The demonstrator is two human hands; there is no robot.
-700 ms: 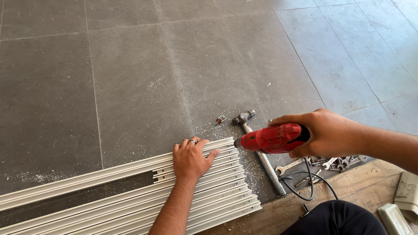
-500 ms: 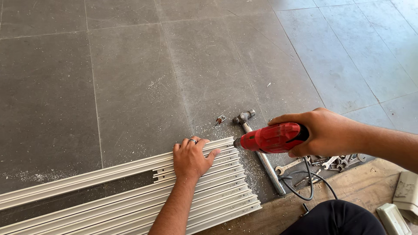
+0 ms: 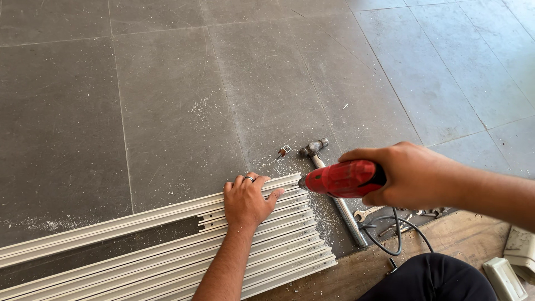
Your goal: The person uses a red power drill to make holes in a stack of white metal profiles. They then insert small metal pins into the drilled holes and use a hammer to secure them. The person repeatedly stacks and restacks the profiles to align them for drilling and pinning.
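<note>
Left hand (image 3: 245, 200) flat, fingers spread, pressing rails (image 3: 167, 262) on floor (image 3: 167, 100); grips nothing. Right hand (image 3: 409, 175) closed round red drill (image 3: 343, 178), nose at top rail's end. Rails likely light, stiff, smooth, apt to slide: pin near end. Hammer (image 3: 334, 189) beside.

Large dark grey floor tiles (image 3: 167, 100) divided by thin grout lines, dusted with pale shavings, lit brighter at upper right, bordered by a wooden board (image 3: 334, 273) below
</note>
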